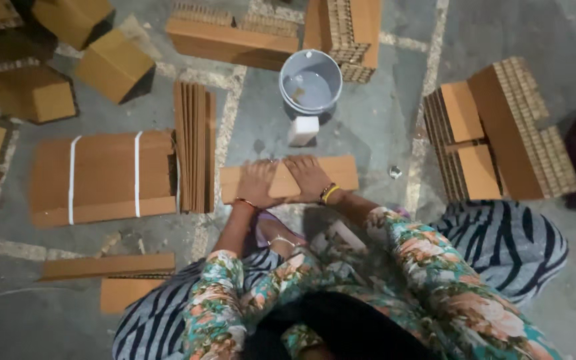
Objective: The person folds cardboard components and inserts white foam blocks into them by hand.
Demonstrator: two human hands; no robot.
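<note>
A flat brown cardboard strip [341, 171] lies on the stone floor in front of me. My left hand [257, 183] presses flat on its left part, fingers spread. My right hand [309, 176] lies flat on its middle, crossing toward the left hand, with bangles at the wrist. Neither hand grips anything. Just beyond the strip stands a small white block [303, 129], and behind it a grey bucket [311, 81] with liquid in it.
A strapped bundle of cardboard sheets [103, 176] and upright sheets [194, 147] lie to the left. Honeycomb cardboard stacks [501, 130] sit at right and more [345, 30] at the top. Boxes [113, 63] are at top left, loose strips [108, 267] at lower left.
</note>
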